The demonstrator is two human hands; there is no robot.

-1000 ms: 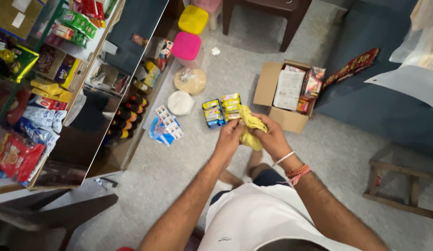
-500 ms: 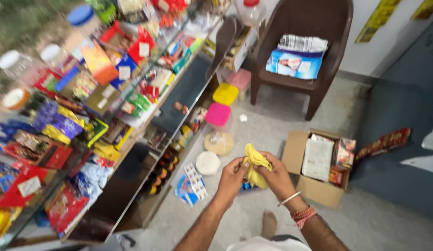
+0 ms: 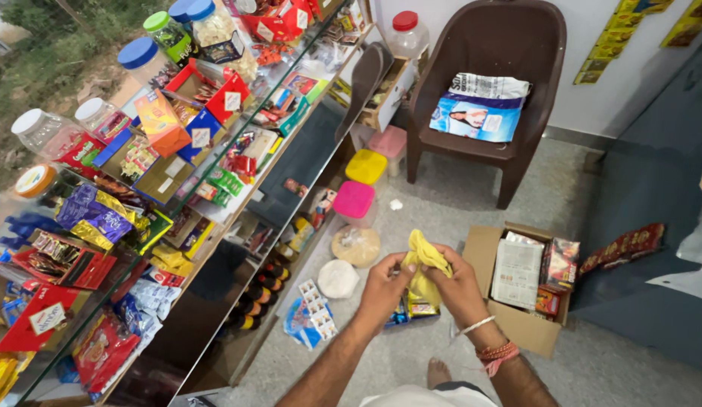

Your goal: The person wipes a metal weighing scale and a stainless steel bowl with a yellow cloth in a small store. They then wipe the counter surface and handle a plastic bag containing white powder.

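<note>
Both my hands grip a crumpled yellow plastic bag (image 3: 424,264) in front of me, above the grey floor. My left hand (image 3: 383,286) pinches its left side and my right hand (image 3: 458,285) grips its right side, with bangles and a thread band on that wrist. Below the bag, small yellow and blue packets (image 3: 413,309) lie on the floor, partly hidden by my hands.
A glass shop counter (image 3: 238,158) full of snack packets and jars runs along the left. An open cardboard box (image 3: 526,280) with packets sits to the right. A brown plastic chair (image 3: 487,90) holds a bag. Pink and yellow lidded tubs (image 3: 358,188) stand by the counter.
The view has tilted up from the floor to the counter and chair. My hands have lifted the yellow bag off the packets on the floor and keep hold of it.
</note>
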